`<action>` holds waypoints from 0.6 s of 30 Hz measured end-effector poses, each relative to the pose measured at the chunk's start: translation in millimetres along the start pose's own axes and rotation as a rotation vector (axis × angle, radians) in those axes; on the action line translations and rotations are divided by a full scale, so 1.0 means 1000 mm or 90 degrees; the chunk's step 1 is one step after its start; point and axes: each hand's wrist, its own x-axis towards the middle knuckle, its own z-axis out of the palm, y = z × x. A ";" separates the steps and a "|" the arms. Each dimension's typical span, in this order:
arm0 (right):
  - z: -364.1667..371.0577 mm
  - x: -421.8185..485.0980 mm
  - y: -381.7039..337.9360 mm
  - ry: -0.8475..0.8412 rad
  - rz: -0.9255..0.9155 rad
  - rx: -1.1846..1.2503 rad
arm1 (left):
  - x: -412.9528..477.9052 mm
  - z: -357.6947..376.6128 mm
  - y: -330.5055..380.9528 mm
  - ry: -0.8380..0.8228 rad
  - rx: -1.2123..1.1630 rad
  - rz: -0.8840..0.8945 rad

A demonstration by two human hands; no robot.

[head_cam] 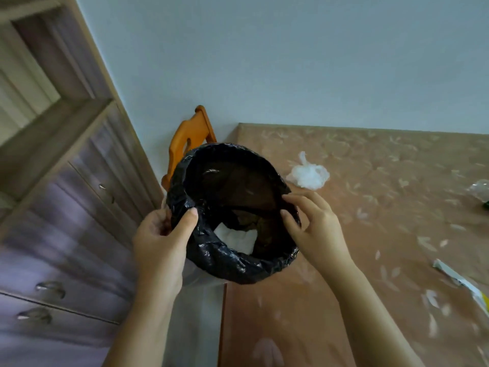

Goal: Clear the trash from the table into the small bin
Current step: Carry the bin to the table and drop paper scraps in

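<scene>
The small bin (232, 263), lined with a black plastic bag, is held up at the table's left edge with its mouth facing me. White paper and brown scraps lie inside it. My left hand (161, 242) grips the bin's left rim, thumb over the liner. My right hand (312, 223) pinches the right rim. On the table (370, 234) lie a crumpled white plastic bag (308, 176), a torn white and yellow wrapper (465, 284) and a clear plastic piece (480, 190) at the right edge.
An orange wooden chair (189, 140) stands behind the bin against the wall. A purple-grey drawer cabinet (66, 247) with shelves above fills the left side. The table has a brown leaf-patterned cover.
</scene>
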 end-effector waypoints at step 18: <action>0.145 0.042 -0.143 0.092 0.096 -0.119 | 0.178 -0.157 0.042 -0.055 0.003 0.109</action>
